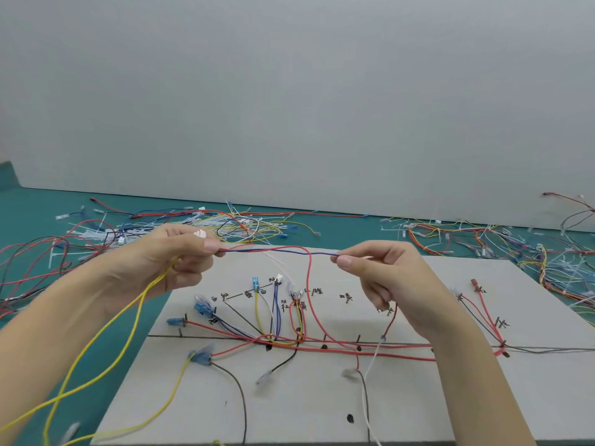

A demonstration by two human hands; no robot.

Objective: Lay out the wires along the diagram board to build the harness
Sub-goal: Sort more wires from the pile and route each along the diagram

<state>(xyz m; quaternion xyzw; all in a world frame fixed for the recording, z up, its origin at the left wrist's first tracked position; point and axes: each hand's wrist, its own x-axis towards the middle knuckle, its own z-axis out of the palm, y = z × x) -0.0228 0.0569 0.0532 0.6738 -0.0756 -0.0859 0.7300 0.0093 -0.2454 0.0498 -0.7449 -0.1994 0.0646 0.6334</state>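
Both hands are up above the board point(322, 407) right now, stretching a short run of blue wire point(289, 251) between them, with a red wire point(309, 284) running alongside part of it and then dropping down to the board. The left hand point(167, 252) is pinching one end between thumb and fingers and is also carrying yellow wires point(106, 329) that are hanging down off the near edge. The right hand point(376, 268) is pinching the other end at the fingertips. Looks to me like the sorting-out step, separating one wire before routing it. Plenty of wires are already lying along the drawn lines on the board, so I'd guess it's partway done. Next move probably needs lowering this wire onto its marked path without dragging the laid ones or tangling with the yellow ones.
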